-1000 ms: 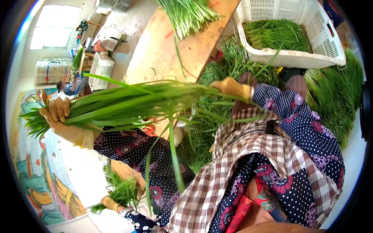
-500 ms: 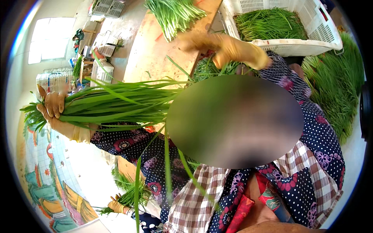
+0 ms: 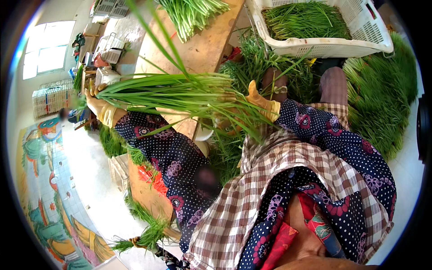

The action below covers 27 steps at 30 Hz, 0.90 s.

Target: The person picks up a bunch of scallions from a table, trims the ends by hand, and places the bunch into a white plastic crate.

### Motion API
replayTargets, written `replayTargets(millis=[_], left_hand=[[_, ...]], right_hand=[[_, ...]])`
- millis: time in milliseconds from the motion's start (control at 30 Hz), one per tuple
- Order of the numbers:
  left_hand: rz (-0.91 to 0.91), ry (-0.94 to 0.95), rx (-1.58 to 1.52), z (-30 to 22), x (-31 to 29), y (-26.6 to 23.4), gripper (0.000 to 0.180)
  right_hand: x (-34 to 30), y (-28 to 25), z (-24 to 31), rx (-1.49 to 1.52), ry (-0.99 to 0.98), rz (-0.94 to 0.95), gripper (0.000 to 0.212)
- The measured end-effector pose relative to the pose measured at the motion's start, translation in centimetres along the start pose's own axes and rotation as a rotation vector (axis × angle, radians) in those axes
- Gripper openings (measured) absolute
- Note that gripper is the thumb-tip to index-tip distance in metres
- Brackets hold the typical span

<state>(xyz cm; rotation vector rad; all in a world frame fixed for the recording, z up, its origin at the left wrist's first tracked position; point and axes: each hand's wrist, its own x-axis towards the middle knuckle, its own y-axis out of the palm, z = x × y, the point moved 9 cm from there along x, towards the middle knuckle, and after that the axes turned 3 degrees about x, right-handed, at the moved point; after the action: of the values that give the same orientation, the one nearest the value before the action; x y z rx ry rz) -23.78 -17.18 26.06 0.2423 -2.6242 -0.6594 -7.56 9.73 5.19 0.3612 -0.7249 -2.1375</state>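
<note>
A long bunch of green garlic chives [image 3: 166, 92] stretches sideways in front of me, its pale stem ends toward the right. My left hand [image 3: 101, 103], in a yellowish glove, is closed round the leafy end at the left. Loose blades hang and stick out from the bunch, some rising toward the top. My right hand [image 3: 263, 101], gloved as well, is at the stem end with its thumb raised apart. Its fingers reach left behind the drooping blades and are partly hidden and blurred.
A wooden board [image 3: 198, 54] carries another chive bundle [image 3: 191, 15]. A white crate [image 3: 324, 47] holds more chives, with a large green pile [image 3: 380, 99] beside it. Loose leaves [image 3: 229, 153] lie below my hands. At lower left, another person's gloved hand [image 3: 138, 242] holds chives.
My right hand has come down from above the board to the stem end of the bunch. My left hand has moved right and slightly up, bringing the chives along.
</note>
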Motion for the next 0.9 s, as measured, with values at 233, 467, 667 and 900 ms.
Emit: replayTargets(millis=[233, 467, 667, 900], left_hand=[[-0.370, -0.061, 0.155, 5.7, 1.8, -8.4, 0.025], [-0.334, -0.058, 0.160, 8.6, 6.8, -11.8, 0.027], [-0.389, -0.054, 0.259, 10.5, 7.2, -15.5, 0.029], [-0.312, 0.190, 1.066, 12.6, 2.2, -11.4, 0.029]], right_hand=[[-1.5, 1.3, -3.9, 0.357, 0.185, -0.039, 0.053], [-0.5, -4.6, -6.4, -0.007, 0.155, -0.276, 0.025], [-5.7, -9.3, -4.5, -0.126, 0.024, -0.492, 0.026], [-8.7, -11.2, -2.4, 0.005, -0.217, -0.553, 0.031]])
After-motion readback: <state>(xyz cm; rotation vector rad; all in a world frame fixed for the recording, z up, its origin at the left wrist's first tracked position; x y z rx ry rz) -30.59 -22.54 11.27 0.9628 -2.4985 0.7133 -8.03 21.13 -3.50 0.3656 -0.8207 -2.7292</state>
